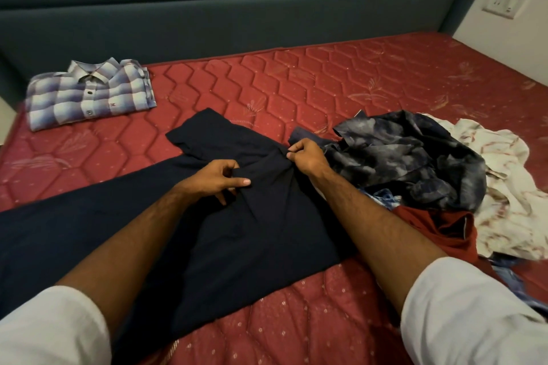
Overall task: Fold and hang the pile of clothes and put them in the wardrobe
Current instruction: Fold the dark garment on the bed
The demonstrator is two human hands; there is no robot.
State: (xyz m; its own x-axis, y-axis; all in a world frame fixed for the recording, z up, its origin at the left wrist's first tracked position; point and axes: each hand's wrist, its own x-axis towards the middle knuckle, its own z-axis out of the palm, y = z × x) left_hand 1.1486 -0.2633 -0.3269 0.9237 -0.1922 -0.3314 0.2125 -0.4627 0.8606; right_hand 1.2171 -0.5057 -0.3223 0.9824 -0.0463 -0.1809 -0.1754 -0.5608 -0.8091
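Quilted mattress (326,83); hands pinch creased navy garment (237,231).

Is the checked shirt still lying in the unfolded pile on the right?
No: the checked shirt lies folded by itself at the far left of the mattress, well apart from the pile of clothes.

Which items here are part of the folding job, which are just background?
Job:
- navy garment, gripped by left hand and right hand
- folded plaid shirt
- unfolded pile: blue-grey mottled piece, white printed cloth, maroon piece

Background:
- red mattress
- headboard
- wall socket
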